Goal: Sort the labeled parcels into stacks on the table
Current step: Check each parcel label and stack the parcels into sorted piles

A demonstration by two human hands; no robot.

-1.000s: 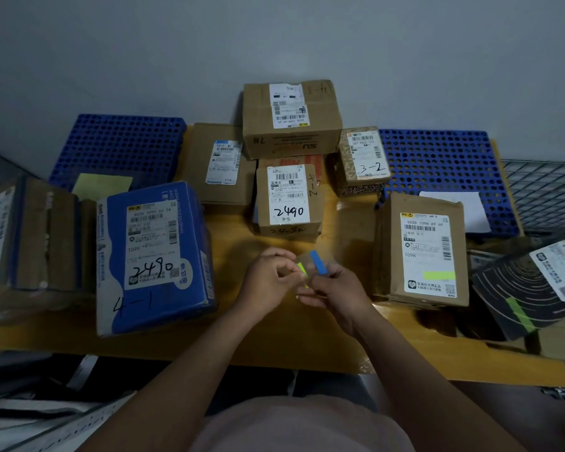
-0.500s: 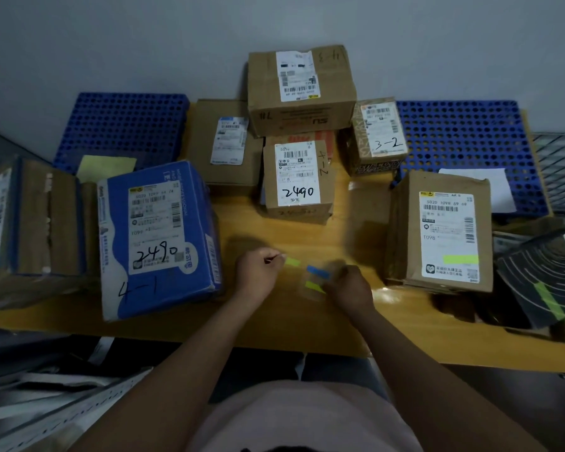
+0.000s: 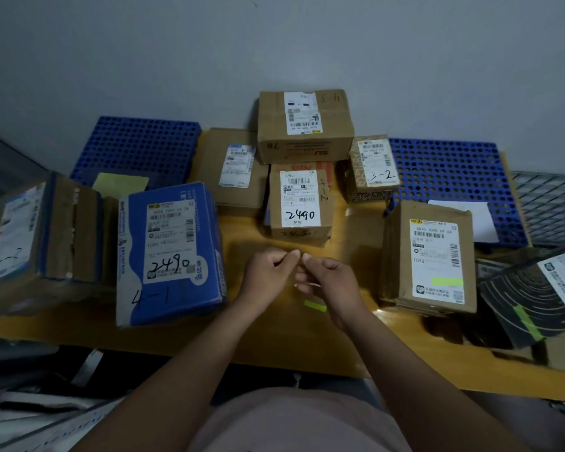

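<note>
Parcels lie spread over the yellow table (image 3: 274,347). Left of centre: blue parcel (image 3: 170,256), marked 2490 and 4-1, just beside a taped carton (image 3: 40,230) at the left edge of the frame. Centre: small brown box (image 3: 300,203), marked 2490, in front of a large brown box (image 3: 304,125) that stands highest, against the wall. A flat brown parcel (image 3: 232,168) lies to the left of these two, a patterned box (image 3: 372,168) marked 3-2 to their right. Right of centre: tall brown parcel (image 3: 434,256) with a green strip on its label; a black bag (image 3: 532,298) lies beside it at the right edge. Hands: left hand (image 3: 268,275) and right hand (image 3: 336,282) meet mid-frame over the table, fingers curled, thumb and forefinger tips nearly touching; whether they pinch anything cannot be told. A green sticker (image 3: 315,305) shows just below the right hand. Blue perforated panels (image 3: 137,148) lie at the upper left and upper right
</note>
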